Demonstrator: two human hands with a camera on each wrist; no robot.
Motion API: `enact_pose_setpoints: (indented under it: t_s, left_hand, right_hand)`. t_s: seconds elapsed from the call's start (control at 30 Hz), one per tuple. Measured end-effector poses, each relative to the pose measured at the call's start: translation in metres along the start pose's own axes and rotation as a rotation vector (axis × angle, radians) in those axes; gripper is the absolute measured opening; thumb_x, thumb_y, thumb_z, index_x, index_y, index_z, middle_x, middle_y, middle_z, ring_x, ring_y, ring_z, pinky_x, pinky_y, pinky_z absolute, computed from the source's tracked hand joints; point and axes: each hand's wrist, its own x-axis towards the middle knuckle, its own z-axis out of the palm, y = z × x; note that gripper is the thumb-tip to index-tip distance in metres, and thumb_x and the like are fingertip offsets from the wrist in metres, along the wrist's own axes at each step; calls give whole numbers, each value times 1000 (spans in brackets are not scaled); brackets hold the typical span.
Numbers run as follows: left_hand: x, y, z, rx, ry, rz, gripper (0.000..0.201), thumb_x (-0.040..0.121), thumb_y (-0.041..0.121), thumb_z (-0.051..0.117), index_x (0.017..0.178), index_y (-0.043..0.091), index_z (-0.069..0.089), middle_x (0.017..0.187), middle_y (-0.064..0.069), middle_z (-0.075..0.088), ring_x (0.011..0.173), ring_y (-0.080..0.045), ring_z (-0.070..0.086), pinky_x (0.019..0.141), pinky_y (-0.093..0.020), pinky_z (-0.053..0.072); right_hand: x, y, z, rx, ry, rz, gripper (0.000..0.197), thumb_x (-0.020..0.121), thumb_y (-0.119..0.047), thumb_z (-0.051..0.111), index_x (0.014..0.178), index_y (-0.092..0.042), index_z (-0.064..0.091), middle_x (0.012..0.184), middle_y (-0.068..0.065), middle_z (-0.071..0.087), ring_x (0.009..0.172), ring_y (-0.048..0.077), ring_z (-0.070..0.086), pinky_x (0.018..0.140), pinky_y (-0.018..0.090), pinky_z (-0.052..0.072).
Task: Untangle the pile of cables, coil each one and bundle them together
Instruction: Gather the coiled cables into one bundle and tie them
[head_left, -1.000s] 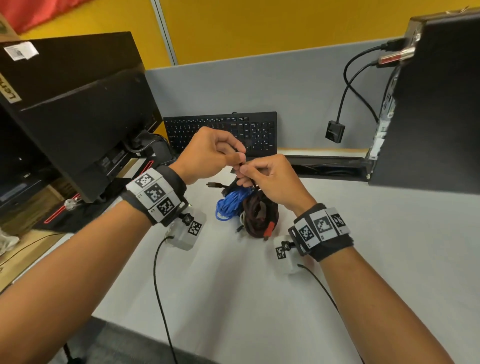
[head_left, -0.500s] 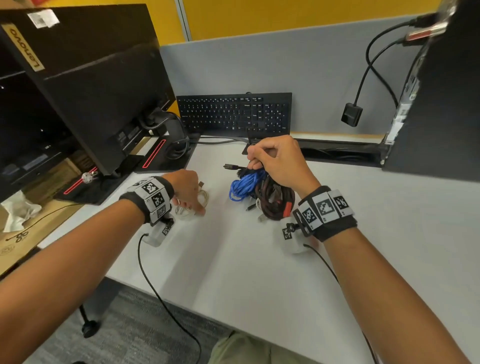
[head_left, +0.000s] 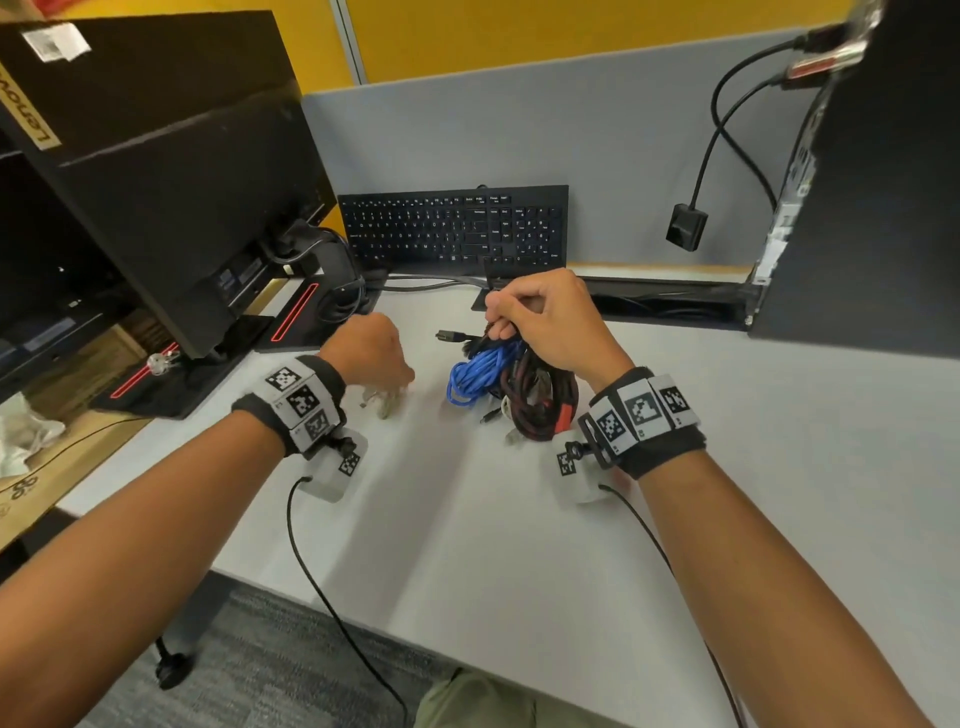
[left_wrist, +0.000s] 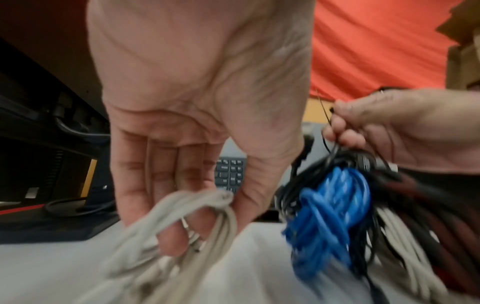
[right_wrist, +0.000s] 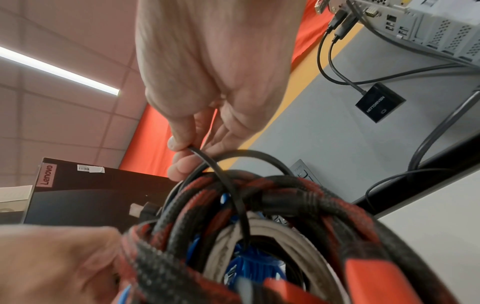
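Observation:
A bundle of coiled cables (head_left: 519, 395) rests on the white desk (head_left: 519, 545): a blue cable (head_left: 475, 371) (left_wrist: 330, 216), a red-and-black braided cable (head_left: 545, 410) (right_wrist: 311, 195), black cable, and a beige cable (right_wrist: 259, 232). My right hand (head_left: 498, 317) (right_wrist: 182, 152) pinches a thin black tie (right_wrist: 221, 176) that loops round the top of the bundle. To the left, my left hand (head_left: 387, 395) (left_wrist: 187, 232) has its fingers curled through a separate beige cable coil (left_wrist: 166, 222) (head_left: 382, 405) just above the desk.
A black keyboard (head_left: 452, 228) leans against the grey partition behind the bundle. A black monitor (head_left: 171, 171) and its base (head_left: 156, 384) stand at left. A computer case (head_left: 883, 208) with plugged cables and a small black adapter (head_left: 685, 226) is at right.
My left hand left the right hand, dropped to the desk at left and took hold of the beige coil. The right hand kept its pinch on the tie above the bundle.

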Motion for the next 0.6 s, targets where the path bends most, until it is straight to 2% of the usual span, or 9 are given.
enact_pose_setpoints:
  t_s: [0.07, 0.1, 0.2, 0.27, 0.43, 0.53, 0.6]
  left_hand:
    - [3, 5, -14, -127, 89, 63, 14, 84, 17, 77, 86, 6, 68, 77, -1, 69, 75, -19, 67, 56, -19, 47]
    - [4, 8, -21, -178, 129, 89, 12, 85, 15, 76, 86, 7, 68, 75, -2, 70, 69, -16, 67, 53, -17, 46]
    - [6, 23, -35, -387, 248, 183, 10, 86, 12, 76, 87, 11, 66, 77, -6, 72, 67, -16, 72, 61, -26, 59]
    - [6, 35, -40, -559, 313, 237, 14, 85, 12, 78, 90, 12, 65, 74, -7, 73, 66, -14, 74, 60, -27, 60]
    - [3, 64, -43, -923, 317, 285, 25, 86, 9, 77, 104, -1, 63, 74, -10, 75, 66, -21, 75, 55, -25, 56]
    - [2, 74, -41, -927, 295, 346, 25, 86, 9, 78, 104, -1, 63, 73, -12, 75, 68, -24, 74, 58, -28, 59]
    - [0, 77, -40, -868, 275, 384, 25, 85, 9, 79, 103, 0, 63, 74, -13, 75, 69, -24, 75, 59, -27, 58]
  right_hand:
    - [0, 1, -2, 3, -4, 6, 24, 99, -16, 65, 85, -1, 77, 73, 5, 75, 66, 17, 74, 68, 23, 59]
    - [0, 0, -4, 7, -9, 12, 25, 99, -15, 65, 84, 0, 77, 71, 3, 74, 64, 15, 73, 66, 22, 58]
    - [-1, -2, -10, -8, -52, 31, 29, 101, -17, 63, 79, -1, 74, 64, 4, 71, 58, 12, 68, 64, 22, 55]
    - [-2, -4, -15, -53, -96, 35, 31, 101, -20, 62, 77, -4, 74, 63, 10, 70, 55, 12, 64, 63, 22, 54]
    - [-1, -7, -18, -141, -144, 83, 35, 101, -26, 63, 73, -8, 73, 57, 8, 65, 48, 9, 55, 58, 23, 49]
    - [0, -6, -18, -166, -122, 94, 33, 99, -26, 65, 71, -13, 74, 61, 4, 69, 49, 9, 56, 57, 22, 48]
    - [1, -5, -17, -185, -89, 80, 30, 98, -25, 66, 72, -13, 76, 64, 3, 71, 52, 13, 60, 57, 25, 50]
